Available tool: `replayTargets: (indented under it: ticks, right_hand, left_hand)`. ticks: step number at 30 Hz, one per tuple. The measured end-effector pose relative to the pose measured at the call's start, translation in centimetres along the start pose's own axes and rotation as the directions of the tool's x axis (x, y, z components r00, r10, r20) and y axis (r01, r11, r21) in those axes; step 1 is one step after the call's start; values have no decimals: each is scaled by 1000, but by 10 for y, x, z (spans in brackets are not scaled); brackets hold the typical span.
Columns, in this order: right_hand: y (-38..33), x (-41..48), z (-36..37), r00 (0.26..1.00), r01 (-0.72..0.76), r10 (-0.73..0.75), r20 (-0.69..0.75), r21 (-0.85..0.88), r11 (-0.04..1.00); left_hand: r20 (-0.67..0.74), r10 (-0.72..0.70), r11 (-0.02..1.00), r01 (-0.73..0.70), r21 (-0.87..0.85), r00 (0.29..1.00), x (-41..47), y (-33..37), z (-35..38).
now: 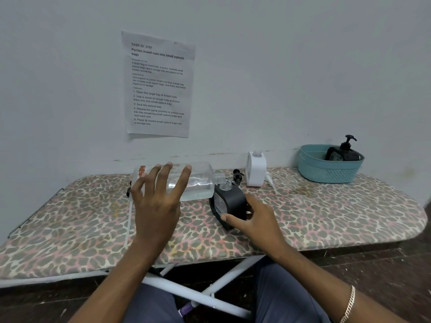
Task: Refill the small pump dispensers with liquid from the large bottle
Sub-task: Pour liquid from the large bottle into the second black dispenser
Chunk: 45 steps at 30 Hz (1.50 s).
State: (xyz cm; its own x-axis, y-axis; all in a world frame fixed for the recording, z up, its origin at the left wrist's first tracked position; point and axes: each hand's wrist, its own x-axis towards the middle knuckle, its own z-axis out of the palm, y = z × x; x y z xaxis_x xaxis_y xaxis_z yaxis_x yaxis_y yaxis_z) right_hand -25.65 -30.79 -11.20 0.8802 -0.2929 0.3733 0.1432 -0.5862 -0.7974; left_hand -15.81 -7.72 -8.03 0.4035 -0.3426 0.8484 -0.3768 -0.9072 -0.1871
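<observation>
1. Clear plastic, seen from the head view: the large bottle (200, 183) lies level just left of the black dispenser (233, 201). Its open neck is at that dispenser's open neck. A reddish label near its base is too blurred to read.
2. The left hand (156, 206) lies against the bottle with its fingers spread and straight.
3. The right hand (254, 220) grips the tilted black dispenser on the leopard-print worktop (326, 213), thumb across its front.
4. On the wall up and left of the black dispenser, a paper sheet (158, 85) reads "TASK ID 3797 Portion mixed nuts into small ziplock bags", above five numbered steps.
5. Just behind the black dispenser lies a loose black pump head (238, 176). Right of that stands a white dispenser (255, 170) with a white pump (269, 180) lying beside it.
6. Far right of the black dispenser, a teal basket (326, 171) holds a second black pump bottle (345, 152).
</observation>
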Motion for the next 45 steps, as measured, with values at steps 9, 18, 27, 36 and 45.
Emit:
replayTargets:
  ticks: [9, 18, 27, 36, 45]
  right_hand:
    - [1, -1, 0, 1000, -4, 4, -8, 5, 1000]
    - [0, -1, 0, 1000, -3, 3, -5, 11, 1000]
    - [-1, -1, 0, 1000, -3, 3, -3, 11, 1000]
    - [0, -1, 0, 1000, -6, 6, -4, 6, 1000]
    - [1, 0, 0, 1000, -17, 17, -2, 6, 1000]
  left_hand:
    - [0, 7, 1000, -7, 16, 1000, 0, 0, 1]
    - [4, 6, 1000, -6, 21, 1000, 0, 0, 0]
    - [1, 6, 1000, -6, 13, 1000, 0, 0, -1]
    - [8, 2, 1000, -2, 12, 1000, 0, 0, 0]
    - [0, 2, 1000, -2, 13, 1000, 0, 0, -1]
